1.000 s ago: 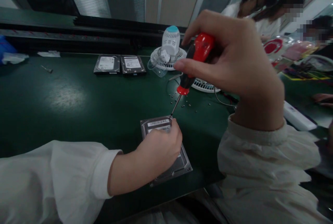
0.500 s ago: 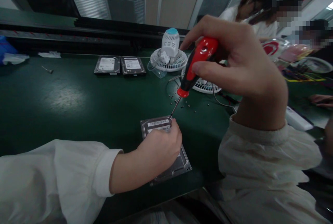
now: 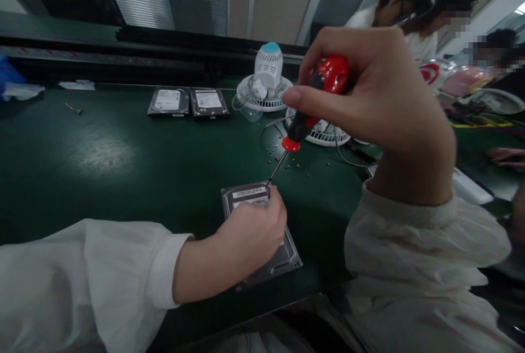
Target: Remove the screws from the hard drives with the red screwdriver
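- Two bare hands in white sleeves work over a dark green table (image 3: 102, 150).
- Right hand (image 3: 381, 101): raised well above the table, fingers closed around the red handle of a screwdriver (image 3: 331, 75), forefinger stretched along its near side.
- The screwdriver tilts, handle up and to the right. Its thin shaft runs down to the left and the tip meets the far right corner of a hard drive (image 3: 287, 257).
- Left hand (image 3: 250, 227): curled into a loose fist, lying on top of the hard drive and holding it down, with the fingertips just beside the screwdriver tip. Whether they pinch anything cannot be told.
- The hard drive lies flat near the table's near edge, between the two forearms, label side up.
- Farther off, two more drives (image 3: 168, 101) lie side by side.
- To their right stands a small white fan (image 3: 268, 68), with a round fan grille (image 3: 328, 135) beside it.
- Loose screws (image 3: 295, 166) are scattered between the grille and the hard drive.
- Other people (image 3: 410, 8) sit at the far right.
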Demonstrator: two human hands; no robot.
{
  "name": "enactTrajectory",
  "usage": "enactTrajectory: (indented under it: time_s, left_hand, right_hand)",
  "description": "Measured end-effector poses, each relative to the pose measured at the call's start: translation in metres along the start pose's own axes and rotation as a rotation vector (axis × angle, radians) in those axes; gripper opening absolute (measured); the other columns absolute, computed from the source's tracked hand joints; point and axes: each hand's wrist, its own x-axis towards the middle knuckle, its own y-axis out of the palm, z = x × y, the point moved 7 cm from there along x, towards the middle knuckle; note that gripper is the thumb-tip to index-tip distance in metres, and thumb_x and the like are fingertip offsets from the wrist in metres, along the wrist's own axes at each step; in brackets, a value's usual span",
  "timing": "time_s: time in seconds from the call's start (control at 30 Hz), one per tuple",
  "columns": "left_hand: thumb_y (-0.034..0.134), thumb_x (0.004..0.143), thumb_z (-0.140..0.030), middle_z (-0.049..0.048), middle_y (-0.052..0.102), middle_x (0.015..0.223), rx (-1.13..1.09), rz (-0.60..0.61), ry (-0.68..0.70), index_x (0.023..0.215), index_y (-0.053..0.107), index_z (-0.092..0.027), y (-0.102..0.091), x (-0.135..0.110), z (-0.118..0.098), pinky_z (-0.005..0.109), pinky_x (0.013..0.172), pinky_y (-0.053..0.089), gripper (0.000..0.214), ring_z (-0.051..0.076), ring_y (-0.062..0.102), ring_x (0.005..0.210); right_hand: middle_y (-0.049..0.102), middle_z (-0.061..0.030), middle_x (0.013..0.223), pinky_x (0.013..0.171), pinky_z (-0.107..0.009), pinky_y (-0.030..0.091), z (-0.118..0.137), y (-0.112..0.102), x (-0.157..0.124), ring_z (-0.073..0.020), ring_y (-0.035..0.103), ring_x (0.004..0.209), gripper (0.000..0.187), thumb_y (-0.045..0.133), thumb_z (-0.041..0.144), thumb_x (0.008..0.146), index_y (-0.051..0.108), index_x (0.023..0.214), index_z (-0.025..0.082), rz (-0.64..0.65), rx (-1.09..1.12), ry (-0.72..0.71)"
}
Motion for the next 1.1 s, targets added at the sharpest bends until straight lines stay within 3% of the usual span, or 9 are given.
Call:
enactTrajectory:
  time_s: [0.1, 0.2, 0.33, 0.47, 0.63, 0.77, 0.83, 0.93, 1.1]
  left_hand:
    - [0.050, 0.101, -0.015, 0.0294, 0.069, 0.134, -0.007, 0.028, -0.003, 0.133, 0.070, -0.001, 0.0025, 0.0001, -0.0003, 0.030, 0.063, 0.060, 0.039, 0.030, 0.073, 0.108]
    - [0.051, 0.102, -0.016, 0.0290, 0.069, 0.134, -0.005, 0.043, 0.014, 0.133, 0.070, -0.002, 0.0039, -0.0004, -0.0016, 0.032, 0.068, 0.061, 0.039, 0.032, 0.071, 0.115]
    - [0.053, 0.102, -0.017, 0.0283, 0.069, 0.135, 0.000, 0.053, 0.037, 0.133, 0.070, -0.003, 0.0042, -0.0018, -0.0028, 0.034, 0.073, 0.062, 0.038, 0.033, 0.069, 0.119]
    - [0.053, 0.101, -0.016, 0.0275, 0.068, 0.136, 0.003, 0.054, 0.041, 0.133, 0.071, -0.004, 0.0040, -0.0021, -0.0029, 0.034, 0.072, 0.062, 0.038, 0.034, 0.068, 0.120]
    - [0.053, 0.099, -0.013, 0.0275, 0.071, 0.131, 0.013, 0.001, 0.029, 0.131, 0.072, -0.003, 0.0017, -0.0015, -0.0025, 0.033, 0.071, 0.061, 0.038, 0.033, 0.070, 0.117]
    - [0.054, 0.099, -0.014, 0.0286, 0.071, 0.130, 0.016, -0.012, 0.024, 0.129, 0.073, -0.002, 0.0013, -0.0018, -0.0028, 0.032, 0.066, 0.060, 0.038, 0.034, 0.070, 0.114]
    - [0.053, 0.099, -0.014, 0.0287, 0.071, 0.130, 0.014, -0.014, 0.022, 0.128, 0.073, -0.001, 0.0009, -0.0017, -0.0027, 0.032, 0.065, 0.060, 0.037, 0.033, 0.071, 0.113]
    - [0.053, 0.099, -0.014, 0.0290, 0.071, 0.130, 0.006, -0.003, 0.015, 0.128, 0.073, -0.001, 0.0009, -0.0009, -0.0021, 0.032, 0.065, 0.060, 0.037, 0.032, 0.073, 0.108]
    - [0.055, 0.098, -0.014, 0.0301, 0.070, 0.131, -0.006, 0.001, 0.003, 0.130, 0.072, 0.000, -0.0010, -0.0008, -0.0011, 0.030, 0.060, 0.058, 0.039, 0.031, 0.074, 0.103]
  right_hand:
    - [0.056, -0.0007, 0.090, 0.072, -0.029, 0.031, 0.0011, 0.0017, 0.0001, -0.0091, 0.045, 0.077, 0.023, 0.061, 0.039, 0.092, 0.062, 0.095, 0.017, 0.008, 0.000, -0.033]
    - [0.054, -0.0020, 0.094, 0.072, -0.030, 0.031, -0.0001, 0.0032, 0.0004, -0.0101, 0.042, 0.077, 0.030, 0.058, 0.045, 0.093, 0.062, 0.102, 0.017, 0.036, 0.051, -0.027]
    - [0.053, -0.0030, 0.077, 0.069, -0.035, 0.029, -0.0082, -0.0010, 0.0017, -0.0133, 0.044, 0.071, 0.039, 0.059, 0.058, 0.091, 0.059, 0.082, 0.020, -0.010, -0.052, 0.098]
    - [0.058, -0.0038, 0.087, 0.072, -0.036, 0.032, -0.0030, 0.0007, 0.0026, -0.0136, 0.044, 0.072, 0.018, 0.059, 0.039, 0.085, 0.061, 0.087, 0.022, 0.026, 0.009, 0.029]
    - [0.058, -0.0039, 0.078, 0.071, -0.038, 0.033, -0.0062, -0.0015, 0.0025, -0.0141, 0.047, 0.069, 0.039, 0.057, 0.060, 0.092, 0.060, 0.081, 0.022, -0.022, -0.006, 0.087]
    - [0.060, -0.0036, 0.086, 0.074, -0.037, 0.035, -0.0041, -0.0040, 0.0027, -0.0144, 0.044, 0.071, 0.013, 0.063, 0.037, 0.082, 0.060, 0.086, 0.025, -0.025, -0.022, 0.050]
    - [0.059, -0.0038, 0.092, 0.075, -0.037, 0.034, -0.0030, -0.0044, 0.0024, -0.0144, 0.039, 0.071, 0.015, 0.058, 0.029, 0.075, 0.058, 0.089, 0.025, -0.022, 0.007, 0.029]
    - [0.057, -0.0042, 0.088, 0.074, -0.038, 0.033, -0.0040, -0.0021, 0.0015, -0.0144, 0.040, 0.071, 0.011, 0.052, 0.033, 0.083, 0.056, 0.087, 0.024, -0.016, 0.025, 0.042]
    - [0.054, -0.0019, 0.084, 0.072, -0.034, 0.031, -0.0041, 0.0005, 0.0003, -0.0119, 0.044, 0.073, 0.030, 0.058, 0.050, 0.091, 0.057, 0.087, 0.020, -0.016, -0.045, 0.034]
